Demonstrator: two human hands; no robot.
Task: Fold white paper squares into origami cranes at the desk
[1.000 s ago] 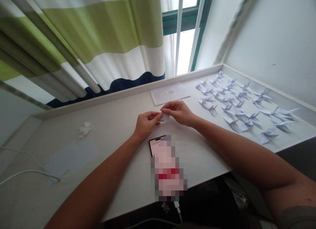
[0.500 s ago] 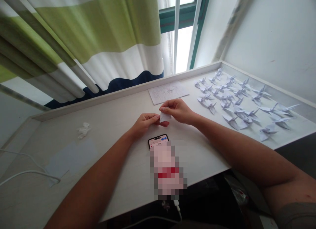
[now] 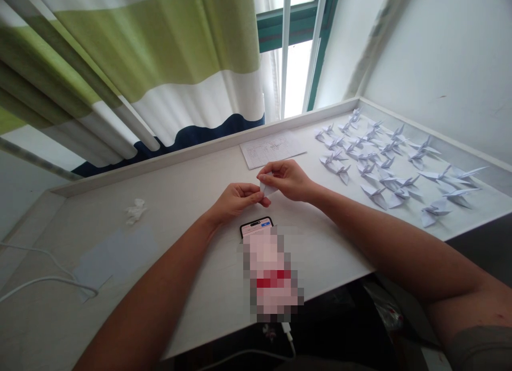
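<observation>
Between my hands, just above the white desk, is a small piece of folded white paper (image 3: 269,189). My left hand (image 3: 240,198) pinches its lower left edge between thumb and fingers. From the upper right, my right hand (image 3: 286,179) is closed on the same paper, its fingers covering part of it. Directly below my hands a phone (image 3: 256,225) lies on the desk, most of its screen blurred out. To the right, several folded paper cranes (image 3: 367,170) stand grouped together.
A printed or drawn sheet (image 3: 272,149) lies by the desk's back ledge (image 3: 200,148). At left are a crumpled tissue (image 3: 136,212), flat white paper sheets (image 3: 116,259) and a white cable (image 3: 52,278). Another cable (image 3: 288,336) runs from the phone past the front edge.
My left thumb and fingers have shifted slightly right, further onto the paper's lower edge, so less of it shows. My right hand has hardly moved.
</observation>
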